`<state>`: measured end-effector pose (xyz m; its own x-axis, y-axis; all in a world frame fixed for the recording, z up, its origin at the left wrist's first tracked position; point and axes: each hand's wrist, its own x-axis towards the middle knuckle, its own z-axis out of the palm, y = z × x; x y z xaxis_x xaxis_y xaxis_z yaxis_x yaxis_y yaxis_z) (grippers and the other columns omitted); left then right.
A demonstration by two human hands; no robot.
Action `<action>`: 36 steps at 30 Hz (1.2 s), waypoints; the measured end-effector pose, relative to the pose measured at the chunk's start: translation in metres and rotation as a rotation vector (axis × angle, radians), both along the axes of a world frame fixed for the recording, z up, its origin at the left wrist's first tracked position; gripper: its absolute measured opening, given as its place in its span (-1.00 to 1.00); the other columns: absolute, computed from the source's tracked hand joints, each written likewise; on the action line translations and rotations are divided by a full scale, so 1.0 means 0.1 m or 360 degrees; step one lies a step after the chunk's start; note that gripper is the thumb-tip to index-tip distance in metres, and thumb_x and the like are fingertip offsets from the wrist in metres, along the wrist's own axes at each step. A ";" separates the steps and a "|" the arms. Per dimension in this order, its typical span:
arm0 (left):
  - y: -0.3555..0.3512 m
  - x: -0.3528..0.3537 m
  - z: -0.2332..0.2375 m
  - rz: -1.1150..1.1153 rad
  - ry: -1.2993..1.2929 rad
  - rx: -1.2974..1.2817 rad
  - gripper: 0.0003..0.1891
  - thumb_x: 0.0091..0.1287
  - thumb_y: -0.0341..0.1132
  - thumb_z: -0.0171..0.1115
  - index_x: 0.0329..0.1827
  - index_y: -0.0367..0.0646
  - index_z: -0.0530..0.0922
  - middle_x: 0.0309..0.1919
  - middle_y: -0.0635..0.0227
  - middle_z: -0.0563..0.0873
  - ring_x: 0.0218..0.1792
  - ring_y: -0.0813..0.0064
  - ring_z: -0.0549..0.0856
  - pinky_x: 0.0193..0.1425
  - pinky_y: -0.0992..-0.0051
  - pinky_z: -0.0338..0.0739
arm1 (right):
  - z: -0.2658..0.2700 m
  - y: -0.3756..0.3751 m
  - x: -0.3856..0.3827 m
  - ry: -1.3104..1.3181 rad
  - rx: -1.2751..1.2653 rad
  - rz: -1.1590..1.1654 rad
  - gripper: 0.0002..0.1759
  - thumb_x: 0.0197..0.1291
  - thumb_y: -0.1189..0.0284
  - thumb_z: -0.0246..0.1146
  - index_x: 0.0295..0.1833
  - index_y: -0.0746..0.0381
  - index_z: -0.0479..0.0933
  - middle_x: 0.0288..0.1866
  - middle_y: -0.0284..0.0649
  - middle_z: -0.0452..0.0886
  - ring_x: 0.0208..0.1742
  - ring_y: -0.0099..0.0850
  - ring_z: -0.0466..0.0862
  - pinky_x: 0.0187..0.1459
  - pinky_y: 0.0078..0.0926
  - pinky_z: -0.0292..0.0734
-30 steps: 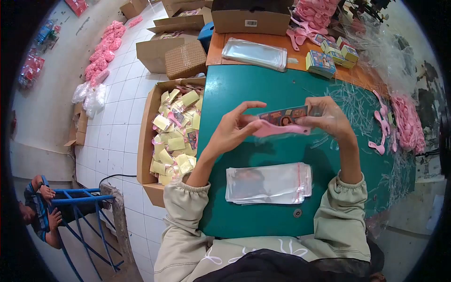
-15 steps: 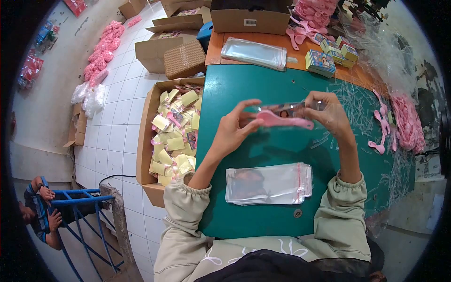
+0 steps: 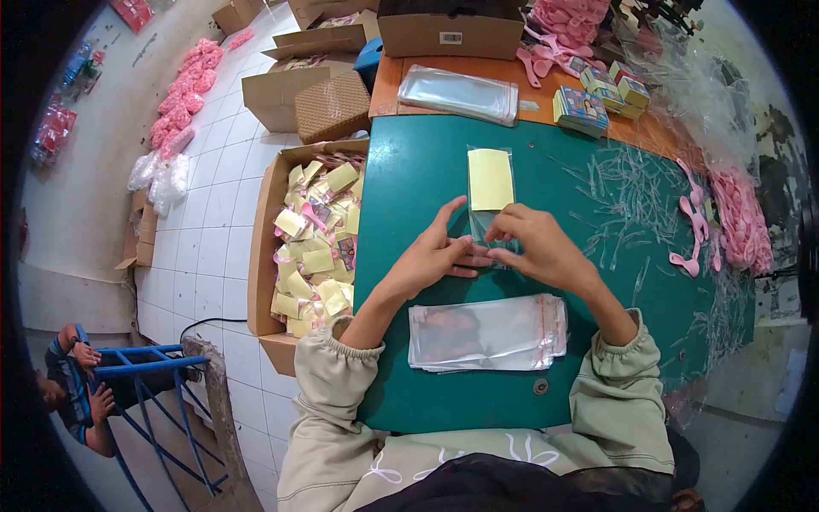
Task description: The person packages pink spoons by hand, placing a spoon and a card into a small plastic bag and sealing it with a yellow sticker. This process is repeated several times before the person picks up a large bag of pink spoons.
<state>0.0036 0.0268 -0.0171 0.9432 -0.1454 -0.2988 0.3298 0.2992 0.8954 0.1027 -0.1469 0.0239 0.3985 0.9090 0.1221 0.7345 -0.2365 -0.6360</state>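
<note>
On a green table (image 3: 409,171), a clear bag (image 3: 479,225) with a yellow card (image 3: 491,180) lies beyond stacked bags (image 3: 503,334). Left hand (image 3: 433,256), forefinger spread, and right hand (image 3: 539,245), fingers curled, meet at the clear bag's near end; whether they pinch it, I cannot tell.

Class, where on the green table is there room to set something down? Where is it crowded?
Bare: left of the yellow card; between the bag stack and the near table edge. Crowded: the right side, with plastic strips and spoons.
</note>
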 end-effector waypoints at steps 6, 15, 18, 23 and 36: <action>0.02 -0.04 0.05 -0.0033 0.0144 -0.0010 -0.44 0.47 -0.27 -0.10 0.46 0.06 -0.08 -0.12 0.12 0.63 -0.09 0.32 0.67 0.00 0.35 0.61 | -0.12 0.04 -0.10 -0.0023 0.0034 0.0009 -0.79 -0.07 0.53 0.34 -0.30 0.29 0.46 -0.27 -0.14 0.46 -0.22 -0.22 0.52 -0.19 -0.34 0.46; -0.04 -0.01 0.05 0.0075 0.0178 0.0014 -0.44 0.45 -0.29 -0.06 0.45 0.01 -0.06 -0.17 0.17 0.64 -0.18 0.42 0.68 -0.06 0.45 0.61 | -0.13 0.06 -0.11 0.0117 -0.0087 0.0089 -0.83 -0.05 0.50 0.28 -0.38 0.30 0.43 -0.30 -0.11 0.44 -0.17 -0.16 0.47 -0.15 -0.28 0.41; -0.09 0.07 -0.08 0.0170 -0.0020 0.0353 -0.42 0.42 -0.39 -0.02 0.44 -0.03 -0.04 -0.19 0.15 0.65 -0.20 0.47 0.67 -0.10 0.50 0.62 | -0.15 0.07 -0.17 0.0125 0.0161 0.0206 -0.84 -0.07 0.51 0.27 -0.40 0.28 0.42 -0.34 -0.11 0.45 -0.23 -0.16 0.48 -0.19 -0.30 0.41; -0.12 0.09 -0.15 0.0342 -0.0133 0.0332 -0.41 0.37 -0.52 -0.02 0.42 -0.09 -0.03 -0.22 0.13 0.65 -0.20 0.49 0.67 -0.11 0.53 0.62 | 0.11 -0.12 -0.01 0.0584 0.0010 0.0377 -0.86 0.04 0.47 0.26 -0.38 0.27 0.43 -0.41 -0.27 0.44 -0.35 -0.42 0.46 -0.27 -0.47 0.41; -0.07 0.11 -0.21 0.0109 -0.0189 0.0021 -0.77 0.41 -0.48 -0.09 0.04 -0.31 0.46 -0.07 0.26 0.63 -0.03 0.50 0.63 -0.02 0.62 0.56 | 0.03 -1.22 0.89 -0.1026 -0.0121 -0.0778 -0.58 -0.03 0.60 0.15 0.03 0.30 0.36 -0.02 -0.03 0.38 0.05 -0.01 0.46 0.11 -0.22 0.40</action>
<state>0.0148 0.0194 -0.0380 0.9795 -0.0762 -0.1862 0.2007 0.3051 0.9309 0.1914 -0.2685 0.0264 0.6247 0.6657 0.4082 0.7537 -0.6507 -0.0922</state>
